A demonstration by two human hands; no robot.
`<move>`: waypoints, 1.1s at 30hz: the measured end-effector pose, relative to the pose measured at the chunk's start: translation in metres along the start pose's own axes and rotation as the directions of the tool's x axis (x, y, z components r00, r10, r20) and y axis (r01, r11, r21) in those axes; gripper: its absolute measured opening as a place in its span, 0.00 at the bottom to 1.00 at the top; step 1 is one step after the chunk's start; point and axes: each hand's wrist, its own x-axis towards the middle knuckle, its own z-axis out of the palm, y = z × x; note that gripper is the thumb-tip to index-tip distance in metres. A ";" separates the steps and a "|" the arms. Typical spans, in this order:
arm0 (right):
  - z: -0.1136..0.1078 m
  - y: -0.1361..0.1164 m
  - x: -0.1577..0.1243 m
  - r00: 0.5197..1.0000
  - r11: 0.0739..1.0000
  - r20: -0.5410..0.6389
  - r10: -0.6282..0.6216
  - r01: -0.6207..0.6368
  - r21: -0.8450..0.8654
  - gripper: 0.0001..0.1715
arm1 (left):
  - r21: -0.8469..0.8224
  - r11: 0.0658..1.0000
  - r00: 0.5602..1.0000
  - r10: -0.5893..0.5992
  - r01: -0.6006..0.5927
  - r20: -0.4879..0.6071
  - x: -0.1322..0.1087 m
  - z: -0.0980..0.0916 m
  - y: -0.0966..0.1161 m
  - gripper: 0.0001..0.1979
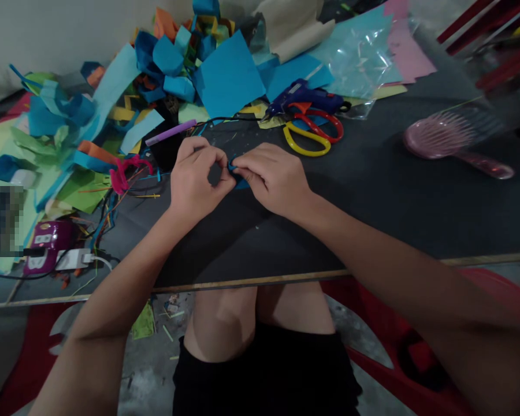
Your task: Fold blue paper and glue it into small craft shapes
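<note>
Both hands meet above the dark table, pinching a small piece of blue paper (241, 184) between them. My left hand (198, 178) grips its left side with thumb and forefinger. From the other side, my right hand (274, 176) presses its fingertips on the same piece, whose upper edge looks curled. Fingers cover most of the paper, so its full shape is hidden. Just beyond the hands lie scissors (307, 138) with a yellow and a red handle loop, a blue glue gun (305, 98) and a purple stick (171, 132).
Cut and folded coloured paper (169, 58) is heaped at the back left. A clear plastic bag (364, 58) lies at the back right, a pink hairbrush (442, 136) at the right. A purple power strip (49, 245) with a white plug sits near the table's front edge (251, 281).
</note>
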 end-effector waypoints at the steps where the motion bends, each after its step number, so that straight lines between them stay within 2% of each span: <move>1: 0.000 0.000 0.000 1.000 1.000 -0.010 -0.007 0.007 0.016 0.20 | -0.007 1.000 1.000 -0.003 0.003 -0.003 0.000 0.000 0.000 0.05; 4: -0.003 0.001 0.002 1.000 0.996 -0.013 0.009 -0.008 0.089 0.22 | -0.031 0.999 1.000 -0.013 0.012 -0.023 0.000 0.000 0.000 0.05; 7: -0.007 0.001 0.005 0.994 0.973 -0.001 0.106 -0.104 0.205 0.24 | -0.077 0.995 0.995 -0.064 0.058 -0.078 0.000 -0.001 0.001 0.04; 12: -0.007 0.001 0.009 0.961 0.863 0.012 0.278 -0.255 0.437 0.27 | -0.214 0.960 0.964 -0.215 0.180 -0.157 -0.001 -0.005 0.001 0.06; 14: -0.006 0.002 0.009 0.949 0.817 0.031 0.315 -0.288 0.501 0.27 | -0.302 0.927 0.954 -0.271 0.222 -0.130 -0.001 -0.005 0.000 0.09; 17: -0.003 0.003 0.009 0.931 0.780 0.049 0.361 -0.330 0.531 0.27 | -0.431 0.859 0.951 -0.308 0.276 -0.004 -0.002 -0.003 -0.003 0.15; 20: -0.002 0.004 0.008 0.913 0.788 0.053 0.404 -0.377 0.487 0.25 | -0.444 0.845 0.953 -0.292 0.297 0.081 -0.003 0.000 -0.004 0.17; 26: -0.001 0.003 0.006 0.905 0.800 0.070 0.420 -0.406 0.441 0.19 | -0.381 0.873 0.949 -0.313 0.305 0.041 -0.003 0.002 -0.006 0.13; 33: -0.001 0.003 0.008 0.878 0.762 0.077 0.472 -0.451 0.465 0.21 | -0.400 0.868 0.955 -0.262 0.295 0.137 -0.006 0.008 -0.012 0.12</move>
